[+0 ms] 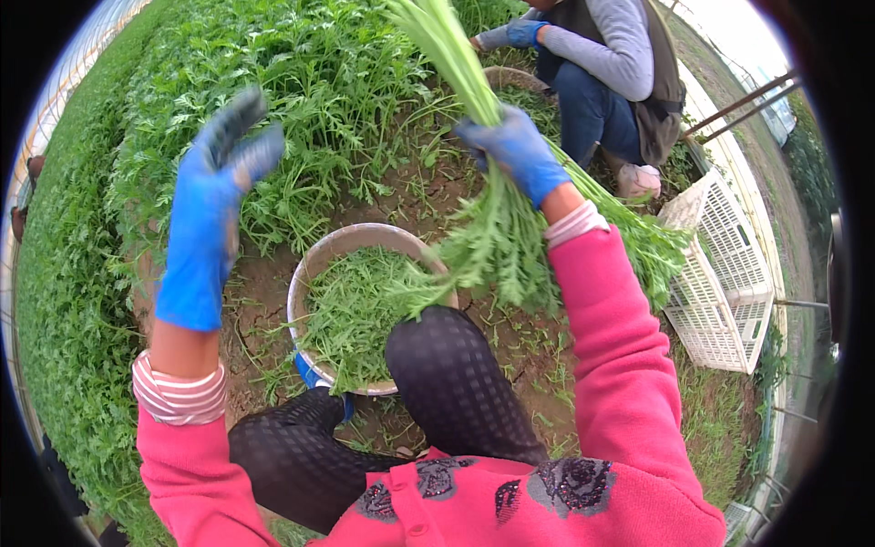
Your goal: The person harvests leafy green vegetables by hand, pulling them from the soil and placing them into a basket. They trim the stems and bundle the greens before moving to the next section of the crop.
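Observation:
My right hand [516, 147], in a blue glove, grips a bunch of leafy greens [506, 246] by the stems. The pale stem ends point up and away, while the feathery leaves hang down over a basin's right side. My left hand [222, 157], gloved in blue and slightly blurred, is raised at the left beside the standing crop, its thumb and fingers apart and nothing seen in it. Between my arms, in front of my knees, the round basin [296, 290] sits on the soil, holding loose cut leaves [355, 314].
Dense leafy plants [287, 75] grow at the left and ahead. Another person [601, 82] crouches at the upper right, near a second round container [516, 74]. White plastic crates [718, 273] stand at the right, by the greenhouse edge. Plant scraps litter the soil.

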The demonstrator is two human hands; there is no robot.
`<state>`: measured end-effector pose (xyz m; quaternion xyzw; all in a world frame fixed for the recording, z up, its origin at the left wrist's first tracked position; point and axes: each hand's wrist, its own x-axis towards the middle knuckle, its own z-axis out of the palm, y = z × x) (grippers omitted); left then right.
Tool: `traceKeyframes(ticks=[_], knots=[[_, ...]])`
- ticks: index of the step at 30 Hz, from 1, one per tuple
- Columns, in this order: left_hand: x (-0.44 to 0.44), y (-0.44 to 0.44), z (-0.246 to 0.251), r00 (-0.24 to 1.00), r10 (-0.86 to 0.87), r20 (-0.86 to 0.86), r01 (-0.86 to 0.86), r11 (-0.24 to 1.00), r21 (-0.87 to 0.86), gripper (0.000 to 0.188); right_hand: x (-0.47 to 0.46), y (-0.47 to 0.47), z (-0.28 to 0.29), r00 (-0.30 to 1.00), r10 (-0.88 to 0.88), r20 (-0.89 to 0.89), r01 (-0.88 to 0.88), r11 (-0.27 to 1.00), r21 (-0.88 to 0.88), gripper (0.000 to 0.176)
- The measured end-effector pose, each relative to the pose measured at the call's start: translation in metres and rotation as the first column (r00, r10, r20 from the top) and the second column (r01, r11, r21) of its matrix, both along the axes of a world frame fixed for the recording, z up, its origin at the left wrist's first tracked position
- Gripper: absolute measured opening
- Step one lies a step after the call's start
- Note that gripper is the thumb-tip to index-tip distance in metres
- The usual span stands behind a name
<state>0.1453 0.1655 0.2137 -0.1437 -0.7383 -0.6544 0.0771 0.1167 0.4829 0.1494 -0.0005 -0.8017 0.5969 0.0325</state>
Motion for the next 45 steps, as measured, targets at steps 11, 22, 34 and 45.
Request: traceKeyframes(ticks=[11, 22, 34, 45], knots=[[-0.019, -0.061, -0.142, 0.770, -0.037, 0.636, 0.262, 0.929, -0.263, 0.054, -0.041, 0.072, -0.261, 0.849, -0.318, 0.422, 0.030, 0.827, 0.562, 0.027], [-0.153, -0.019, -0.171, 0.640, -0.500, 0.584, 0.588, 0.808, 0.048, 0.072, -0.010, 0.067, -0.334, 0.766, -0.427, 0.480, -0.096, 0.663, 0.743, 0.042], [-0.193, -0.141, -0.182, 0.915, -0.104, 0.389, 0.295, 0.830, -0.474, 0.083, -0.008, 0.006, -0.202, 0.898, -0.023, 0.440, -0.263, 0.773, 0.577, 0.057], [-0.175, -0.153, -0.197, 0.977, -0.100, 0.186, 0.199, 0.732, -0.652, 0.076, -0.171, -0.180, -0.238, 0.662, 0.599, 0.450, -0.681, 0.231, 0.695, 0.080]])
